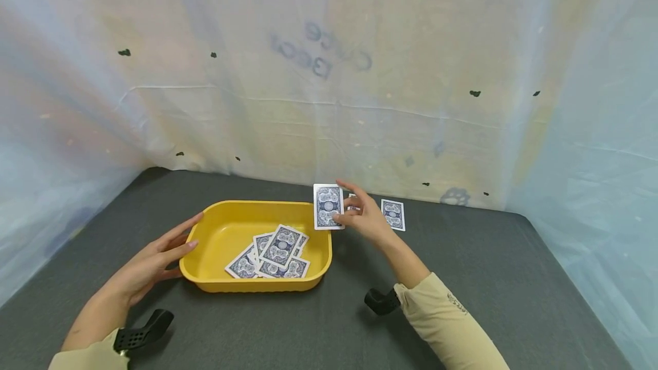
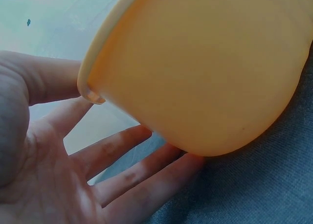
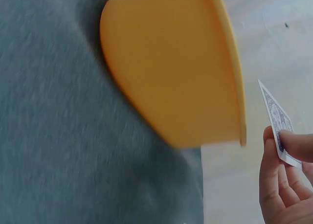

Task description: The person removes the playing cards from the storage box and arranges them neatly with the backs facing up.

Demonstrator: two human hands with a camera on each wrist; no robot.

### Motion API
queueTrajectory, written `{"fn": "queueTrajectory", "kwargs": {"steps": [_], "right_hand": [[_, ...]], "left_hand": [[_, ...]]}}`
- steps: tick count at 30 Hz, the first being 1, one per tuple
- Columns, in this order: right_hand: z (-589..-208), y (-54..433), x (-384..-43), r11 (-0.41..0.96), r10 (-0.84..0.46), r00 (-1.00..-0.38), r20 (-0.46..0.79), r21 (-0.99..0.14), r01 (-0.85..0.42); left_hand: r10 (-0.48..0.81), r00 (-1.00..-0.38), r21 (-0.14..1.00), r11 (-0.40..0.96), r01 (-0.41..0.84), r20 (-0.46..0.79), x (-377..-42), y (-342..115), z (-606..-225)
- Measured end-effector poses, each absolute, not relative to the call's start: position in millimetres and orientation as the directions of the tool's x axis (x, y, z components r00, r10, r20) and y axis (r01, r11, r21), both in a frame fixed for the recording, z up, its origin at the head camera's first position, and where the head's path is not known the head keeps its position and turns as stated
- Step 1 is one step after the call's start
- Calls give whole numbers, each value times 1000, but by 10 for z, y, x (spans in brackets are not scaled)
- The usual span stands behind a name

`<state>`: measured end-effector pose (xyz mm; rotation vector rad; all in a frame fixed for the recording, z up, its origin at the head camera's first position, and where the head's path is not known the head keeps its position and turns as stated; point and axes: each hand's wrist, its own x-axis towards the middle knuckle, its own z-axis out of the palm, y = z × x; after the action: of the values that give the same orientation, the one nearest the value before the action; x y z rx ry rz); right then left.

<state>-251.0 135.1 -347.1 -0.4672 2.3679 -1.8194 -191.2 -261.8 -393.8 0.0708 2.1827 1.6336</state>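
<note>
The thin playing card with a blue-patterned, white-bordered back (image 1: 324, 207) could, I judge, flip or land outside the yellow, round-cornered, plastic-looking tray (image 1: 254, 285) if the pinch slipped, since only its edge is held near the tray's far right corner. It lies within the right grip (image 1: 367, 218), closed thumb-to-fingers on its right side, and hangs apart from the tray's rim in the right wrist view. The left grip (image 1: 154, 258) is spread, its fairly straight fingers touching the tray's left end, thumb at the rim.
</note>
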Motion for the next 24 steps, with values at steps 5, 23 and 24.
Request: {"fn": "queueTrajectory", "kwargs": {"steps": [5, 23, 24], "right_hand": [[-3502, 1507, -2570, 258, -287, -953, 94, -951, -172], [-3518, 1993, -2683, 385, -191, -979, 68, -913, -139], [-3529, 2016, -2688, 387, -185, -980, 69, -912, -138]], "left_hand": [[277, -915, 927, 316, -202, -293, -1911, -2617, -3945], [275, -915, 926, 318, -202, -294, -1920, -2614, -3925], [275, -915, 926, 319, -202, -294, -1921, -2612, -3924]]}}
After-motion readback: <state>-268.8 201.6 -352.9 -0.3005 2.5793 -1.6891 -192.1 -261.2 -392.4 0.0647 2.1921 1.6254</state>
